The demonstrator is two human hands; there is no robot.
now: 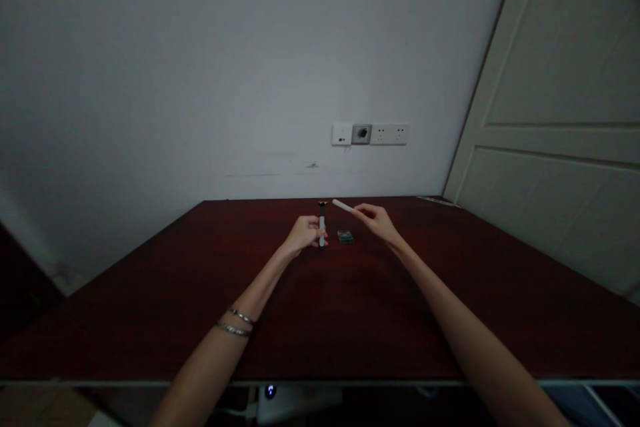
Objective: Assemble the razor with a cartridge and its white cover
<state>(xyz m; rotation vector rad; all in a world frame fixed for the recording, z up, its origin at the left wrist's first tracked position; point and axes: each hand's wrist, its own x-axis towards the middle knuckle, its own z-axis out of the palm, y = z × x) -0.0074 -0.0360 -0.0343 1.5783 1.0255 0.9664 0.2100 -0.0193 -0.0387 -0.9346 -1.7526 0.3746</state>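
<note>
My left hand [304, 233] is closed around what looks like a razor [322, 221], with a white handle, a dark neck and a small T-shaped head on top. It is held upright just above the table. My right hand [376, 220] pinches one end of a slim white stick [343, 205]. The stick's free end points up and left toward the razor's head, with a small gap between them. On the table between the hands lies a small flat packet [345, 237], clear and greenish; its contents are too small to make out.
The dark red table [350, 313] reaches back to a pale wall with a row of sockets [389, 134]. A light panelled door [560, 180] stands at the right. A thin pale strip [440, 201] lies along the back right edge. Below the front edge sits a white device [300, 401].
</note>
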